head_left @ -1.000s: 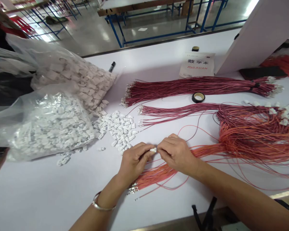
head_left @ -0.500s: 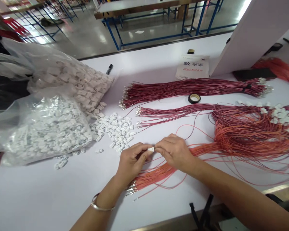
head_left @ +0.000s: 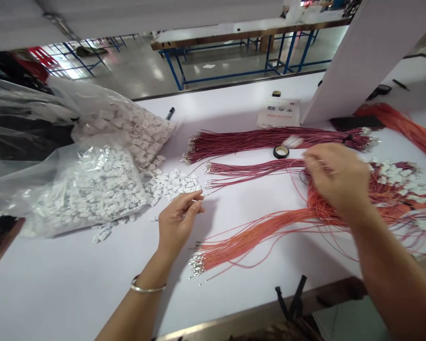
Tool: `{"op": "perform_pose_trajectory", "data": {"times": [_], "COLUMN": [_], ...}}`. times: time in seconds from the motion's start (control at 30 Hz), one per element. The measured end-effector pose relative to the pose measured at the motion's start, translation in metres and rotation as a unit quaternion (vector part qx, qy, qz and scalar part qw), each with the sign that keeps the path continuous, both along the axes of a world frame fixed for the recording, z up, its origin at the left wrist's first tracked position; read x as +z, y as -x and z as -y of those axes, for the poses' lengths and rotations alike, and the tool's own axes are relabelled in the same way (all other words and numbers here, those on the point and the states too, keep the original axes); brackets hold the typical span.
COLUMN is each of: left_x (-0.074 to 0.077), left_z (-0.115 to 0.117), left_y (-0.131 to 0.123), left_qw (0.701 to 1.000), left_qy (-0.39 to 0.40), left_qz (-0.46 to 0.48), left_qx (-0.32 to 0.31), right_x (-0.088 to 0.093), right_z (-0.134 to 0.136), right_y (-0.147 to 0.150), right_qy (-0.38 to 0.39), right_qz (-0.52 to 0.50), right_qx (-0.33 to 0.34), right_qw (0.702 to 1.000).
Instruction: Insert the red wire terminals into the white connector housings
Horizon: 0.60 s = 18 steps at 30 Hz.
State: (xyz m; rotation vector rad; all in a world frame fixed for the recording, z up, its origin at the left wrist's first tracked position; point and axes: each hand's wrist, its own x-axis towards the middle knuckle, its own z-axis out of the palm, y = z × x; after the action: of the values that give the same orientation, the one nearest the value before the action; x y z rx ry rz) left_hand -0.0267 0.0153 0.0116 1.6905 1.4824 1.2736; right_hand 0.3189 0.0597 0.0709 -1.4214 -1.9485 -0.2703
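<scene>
My left hand (head_left: 177,220) hovers over the white table beside a pile of small white connector housings (head_left: 175,183). Its thumb and forefinger are apart with nothing between them. Blurred by motion, my right hand (head_left: 337,177) is closed above the heap of red wires, its fingers curled round what looks like a thin wire. A smeared white connector (head_left: 292,141) shows just left of those fingertips. Below lies a bundle of orange-red wires (head_left: 255,232) with bare metal terminals at its left end. Dark red wires (head_left: 248,169) lie between the hands, farther back.
Clear bags of white parts (head_left: 88,184) stand at the left. A thick dark red wire bundle (head_left: 234,142), a roll of black tape (head_left: 281,151) and a paper booklet (head_left: 279,113) lie behind. A white upright panel (head_left: 351,61) rises at the right. Finished-looking wires with white connectors (head_left: 394,175) are heaped there.
My hands have parted. The right swung right and up, over the wire heap, and the white connector left my left fingers. My left hand moved slightly left and opened. The view shifted.
</scene>
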Motion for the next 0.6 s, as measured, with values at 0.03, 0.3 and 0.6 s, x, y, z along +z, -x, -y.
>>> {"op": "perform_pose_trajectory", "data": {"times": [0.03,0.3,0.6], "left_x": [0.001,-0.004,-0.007], "left_z": [-0.002,-0.018,-0.025], "left_y": [0.003,0.028,0.041], "left_qw": [1.000,0.959,0.920], "left_qy": [-0.017,-0.075,-0.073], "left_qz": [-0.025,-0.259,-0.383], "left_qx": [0.007,0.089,-0.039], "right_x": [0.006,-0.037,-0.023], "right_z": [0.002,0.025,0.031], "right_y": [-0.026,-0.153,-0.067], "right_qy": [0.013,-0.101,-0.032], "right_qz": [-0.003,-0.036,0.024], "right_qx": [-0.049,-0.043,-0.073], "right_qw": [0.999,0.993,0.997]}}
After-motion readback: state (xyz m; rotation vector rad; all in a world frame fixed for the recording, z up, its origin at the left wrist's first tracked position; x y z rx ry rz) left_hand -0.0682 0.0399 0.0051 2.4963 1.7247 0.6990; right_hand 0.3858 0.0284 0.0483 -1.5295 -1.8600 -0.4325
